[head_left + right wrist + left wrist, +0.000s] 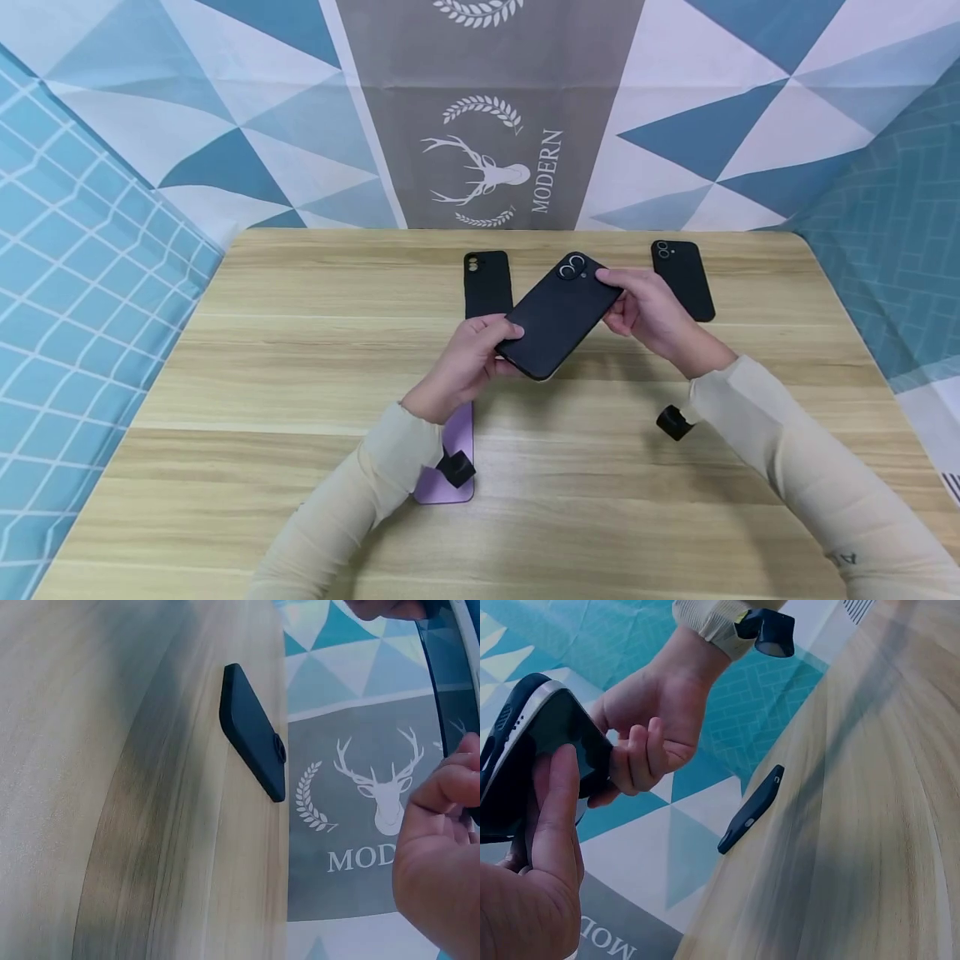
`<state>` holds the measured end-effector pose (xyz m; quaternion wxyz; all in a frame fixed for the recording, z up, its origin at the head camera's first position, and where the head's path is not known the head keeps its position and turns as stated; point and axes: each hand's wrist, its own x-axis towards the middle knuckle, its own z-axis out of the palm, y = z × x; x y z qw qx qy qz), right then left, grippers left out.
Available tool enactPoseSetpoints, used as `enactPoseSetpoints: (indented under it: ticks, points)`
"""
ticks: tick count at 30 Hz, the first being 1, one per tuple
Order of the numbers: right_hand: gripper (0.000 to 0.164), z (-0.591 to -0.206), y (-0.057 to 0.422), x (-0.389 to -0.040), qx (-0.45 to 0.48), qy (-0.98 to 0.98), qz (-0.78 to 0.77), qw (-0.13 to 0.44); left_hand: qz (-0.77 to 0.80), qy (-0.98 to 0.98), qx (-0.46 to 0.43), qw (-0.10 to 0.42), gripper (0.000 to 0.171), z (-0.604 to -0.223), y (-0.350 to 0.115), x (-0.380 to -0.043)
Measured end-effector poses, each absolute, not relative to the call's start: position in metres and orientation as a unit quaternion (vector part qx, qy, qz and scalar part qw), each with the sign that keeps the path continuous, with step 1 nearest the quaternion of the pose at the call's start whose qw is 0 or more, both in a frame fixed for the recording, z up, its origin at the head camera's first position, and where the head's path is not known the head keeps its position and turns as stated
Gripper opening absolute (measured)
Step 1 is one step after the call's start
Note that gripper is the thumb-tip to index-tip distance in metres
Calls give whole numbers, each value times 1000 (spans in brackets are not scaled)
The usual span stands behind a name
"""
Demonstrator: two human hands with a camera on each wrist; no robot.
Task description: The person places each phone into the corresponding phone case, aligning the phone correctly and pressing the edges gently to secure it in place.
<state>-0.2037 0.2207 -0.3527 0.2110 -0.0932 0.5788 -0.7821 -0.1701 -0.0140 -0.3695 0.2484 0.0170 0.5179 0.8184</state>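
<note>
Both hands hold a smartphone in a black phone case (558,317) above the table, tilted, its two ringed camera lenses toward the upper end. My left hand (472,358) grips the lower left corner, thumb over the back. The upper right corner is pinched by my right hand (648,308), thumb near the cameras. In the left wrist view, the phone's silver edge (536,705) and dark glossy screen (562,724) show beside the black case. Whether the case is fully seated I cannot tell.
Behind the left hand lies a black phone case (487,283); another black case or phone (684,279) lies at the back right. A lavender flat piece (446,492) is partly hidden under the left forearm. A patterned cloth (491,100) hangs behind the wooden table (247,358).
</note>
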Motion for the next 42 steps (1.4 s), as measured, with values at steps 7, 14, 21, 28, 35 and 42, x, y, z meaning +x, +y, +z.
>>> enactPoseSetpoints:
  ticks: [7, 14, 21, 28, 35, 42]
  points:
    - [28, -356, 225, -202, -132, 597, -757, 231, 838, 483, -1, 253, 16, -368, -22, -175]
    - [28, -359, 223, -198, -110, 511, -812, 258, 853, 459, -9, 249, 29, -367, -28, -180]
    - [29, -359, 216, -191, -82, 466, -854, 217, 875, 423, 16, 236, 36, -368, -28, -181]
    - [26, -354, 205, -187, -48, 449, -876, 168, 877, 419, 48, 231, 47, -372, -16, -174]
    - [26, -352, 196, -180, -44, 476, -868, 136, 835, 485, 43, 255, 50, -371, 9, -169]
    - [21, -353, 190, -176, -44, 497, -858, 123, 844, 498, 34, 196, 27, -370, 28, -171]
